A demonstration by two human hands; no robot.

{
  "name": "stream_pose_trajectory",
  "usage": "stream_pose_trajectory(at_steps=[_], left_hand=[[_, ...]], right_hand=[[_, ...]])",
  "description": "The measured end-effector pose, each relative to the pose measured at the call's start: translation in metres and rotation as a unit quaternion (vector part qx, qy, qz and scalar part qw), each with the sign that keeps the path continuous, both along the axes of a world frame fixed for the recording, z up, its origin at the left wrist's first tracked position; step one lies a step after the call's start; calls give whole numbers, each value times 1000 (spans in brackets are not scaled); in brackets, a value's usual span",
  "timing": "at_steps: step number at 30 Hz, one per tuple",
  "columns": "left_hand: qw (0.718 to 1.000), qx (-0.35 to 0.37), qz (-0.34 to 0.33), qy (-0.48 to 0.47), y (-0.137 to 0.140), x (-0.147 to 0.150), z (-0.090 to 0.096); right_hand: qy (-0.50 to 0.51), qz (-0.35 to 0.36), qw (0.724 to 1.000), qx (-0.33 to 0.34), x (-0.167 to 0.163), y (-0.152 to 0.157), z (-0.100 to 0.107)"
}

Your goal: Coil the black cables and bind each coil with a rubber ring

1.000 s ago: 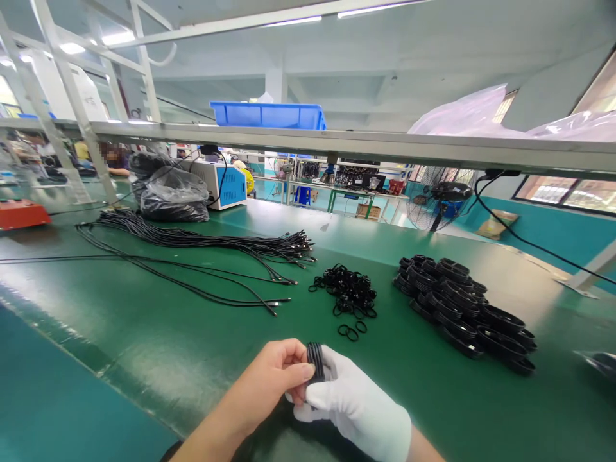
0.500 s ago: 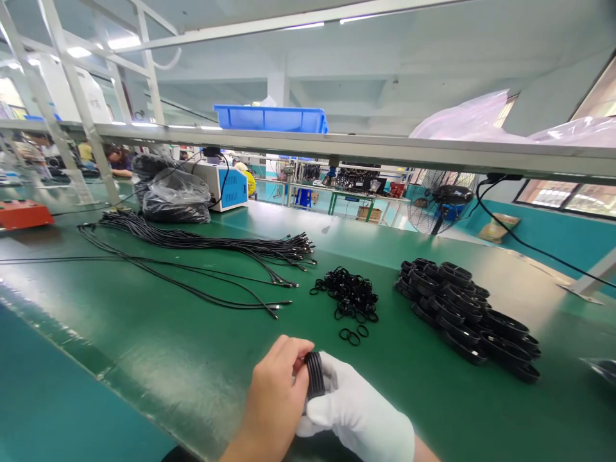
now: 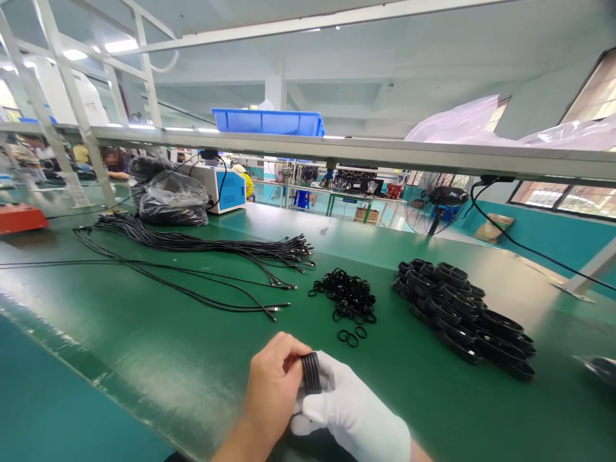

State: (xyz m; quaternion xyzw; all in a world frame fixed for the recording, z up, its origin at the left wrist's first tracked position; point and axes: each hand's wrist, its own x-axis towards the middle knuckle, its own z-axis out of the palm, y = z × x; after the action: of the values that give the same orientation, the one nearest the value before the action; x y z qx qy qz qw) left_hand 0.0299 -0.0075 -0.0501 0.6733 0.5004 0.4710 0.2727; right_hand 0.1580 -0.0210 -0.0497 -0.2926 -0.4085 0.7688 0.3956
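A coiled black cable (image 3: 311, 373) is held above the front of the green table, its turns lying side by side. My right hand (image 3: 337, 398), in a white glove, wraps round it from the right. From the left, the bare fingers of my left hand (image 3: 273, 378) press closed on the same coil; their tips are partly hidden. Beyond my hands lies a heap of small black rings (image 3: 349, 292), with a few loose rings (image 3: 353, 336) in front. Several finished-looking cable coils (image 3: 457, 308) are piled to the right.
Long straight black cables (image 3: 192, 242) stretch across the left of the green table (image 3: 158, 346). Behind them sit a plastic-wrapped bundle (image 3: 171, 196) and a blue-and-white machine (image 3: 228, 189). An overhead shelf (image 3: 269, 142) carries a blue bin (image 3: 267, 122). An orange box (image 3: 22, 218) is far left.
Both hands keep hold of the coil, with only a slight shift of fingers. The whole view has moved a little, so things appear slightly farther left.
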Motion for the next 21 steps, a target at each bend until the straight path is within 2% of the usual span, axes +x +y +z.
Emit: stream_pose_trajectory(at_steps=[4, 8, 11, 12, 14, 17, 19, 21], left_hand=[[998, -58, -38, 4, 2, -4, 16], [988, -122, -55, -73, 1, -17, 34], [982, -153, -67, -89, 1, -26, 38], [978, -167, -89, -92, 2, -28, 38], [956, -208, -175, -111, 5, -31, 36], [894, -254, -325, -172, 13, -32, 31], [879, -250, -348, -209, 19, -31, 25], [888, -233, -325, -226, 24, -30, 19]], right_hand=[[62, 36, 997, -18, 10, -1, 2], [121, 55, 990, -37, 18, -1, -1], [144, 74, 986, -33, 19, -1, -1], [156, 89, 983, -30, 19, -2, -1], [181, 133, 974, -38, 19, -4, 2], [195, 193, 959, -75, 17, -5, 3], [187, 188, 959, -95, 16, -4, 0], [179, 141, 970, -86, 14, -2, -5]])
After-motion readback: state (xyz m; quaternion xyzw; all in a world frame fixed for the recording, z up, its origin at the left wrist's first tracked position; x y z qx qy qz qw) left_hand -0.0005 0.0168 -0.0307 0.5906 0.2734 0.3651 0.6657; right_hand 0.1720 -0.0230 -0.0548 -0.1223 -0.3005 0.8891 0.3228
